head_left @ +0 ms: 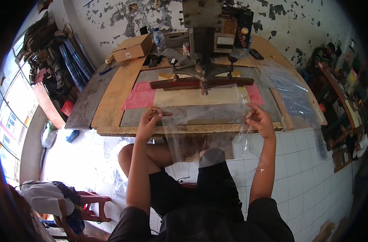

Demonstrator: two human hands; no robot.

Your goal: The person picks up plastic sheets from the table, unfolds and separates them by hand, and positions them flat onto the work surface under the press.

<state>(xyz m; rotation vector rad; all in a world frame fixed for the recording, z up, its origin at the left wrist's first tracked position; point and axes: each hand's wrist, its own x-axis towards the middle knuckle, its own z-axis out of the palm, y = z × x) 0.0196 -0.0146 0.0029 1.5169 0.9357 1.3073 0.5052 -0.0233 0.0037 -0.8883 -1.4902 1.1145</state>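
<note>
A clear plastic sheet (200,117) hangs stretched between my two hands at the front edge of the worktable. My left hand (151,119) pinches its left side, and my right hand (258,119) pinches the right side. The sheet's lower part droops over the table edge above my lap. Beyond it stands a press machine (204,44) with a long dark red bar (184,84) over the work surface. Under the bar lies a cream-coloured sheet (184,97) with pink sheets (139,96) showing at both sides.
A stack of clear plastic sheets (292,94) lies on the table's right side. At the back are a cardboard box (132,47), a water bottle (158,38) and a phone (256,54). Other people sit at the lower left and far right. A red stool (96,199) stands at left.
</note>
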